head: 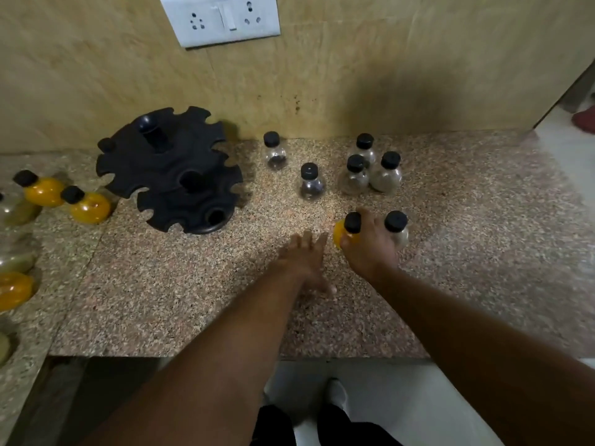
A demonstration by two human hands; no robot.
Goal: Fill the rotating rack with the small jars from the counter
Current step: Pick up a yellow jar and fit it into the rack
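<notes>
The black rotating rack, two tiers with notched rims, stands at the back left of the counter with its slots bare. My right hand grips two black-capped jars at once: a yellow jar on its left and a pale jar on its right. My left hand hovers flat over the counter beside it, fingers spread, holding nothing. Several small jars stand further back, one dark jar nearest the hands. Two yellow jars lie left of the rack.
More jars lie blurred along the far left edge. The speckled granite counter ends at a front edge near my legs. A wall with a white socket plate backs the counter. Floor opens to the right.
</notes>
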